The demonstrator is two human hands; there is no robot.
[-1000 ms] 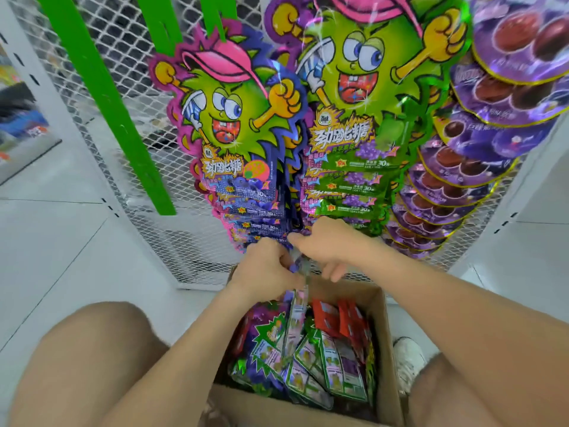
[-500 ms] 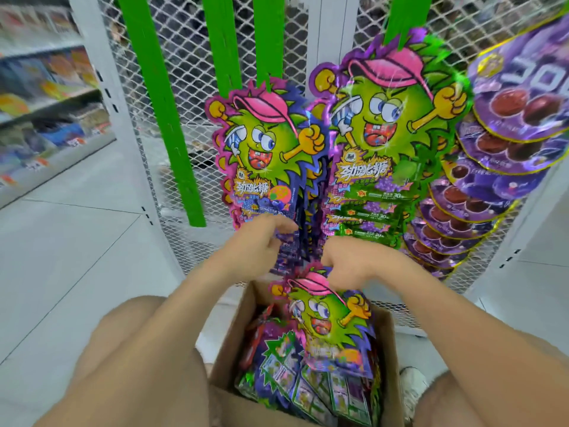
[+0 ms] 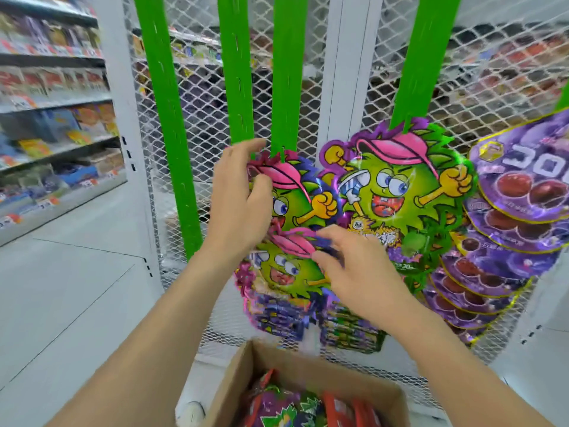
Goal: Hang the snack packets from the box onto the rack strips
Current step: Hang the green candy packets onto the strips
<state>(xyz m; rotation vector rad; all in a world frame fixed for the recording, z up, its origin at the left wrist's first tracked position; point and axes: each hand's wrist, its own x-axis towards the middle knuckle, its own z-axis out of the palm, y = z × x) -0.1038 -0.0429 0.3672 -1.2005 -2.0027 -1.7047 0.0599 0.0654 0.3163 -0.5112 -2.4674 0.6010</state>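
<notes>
The step in hand is the hanging itself: one packet is out of the box and up at the rack, but not yet hooked. The right hand point(image 3: 357, 272) pinches the loose packet point(image 3: 286, 272) by the right end of its pink-capped top edge and holds it in front of the column already hanging there, a little below the top hung packet point(image 3: 304, 192). The left hand point(image 3: 240, 198) is raised to the left of that packet, its fingers reaching the lower end of the green strip point(image 3: 284, 81) and its thumb lying over the pink cap. Motion blur hides whether it grips the packet or only steadies it, so I cannot tell. The box point(image 3: 234, 374) sits near, low in the scene, with more packets point(image 3: 277, 408) inside, so much of the task looks to be left. The next move, as I judge it, calls for lifting the loose packet so that its hang hole meets a free hook on the strip above the hung one (the hole itself is too blurred to make out), with the left hand keeping the strip from swinging. The risk is snagging the neighbouring column point(image 3: 397, 198) just to the right, whose edges overlap; the purple packets point(image 3: 520, 192) farther right are well apart.
</notes>
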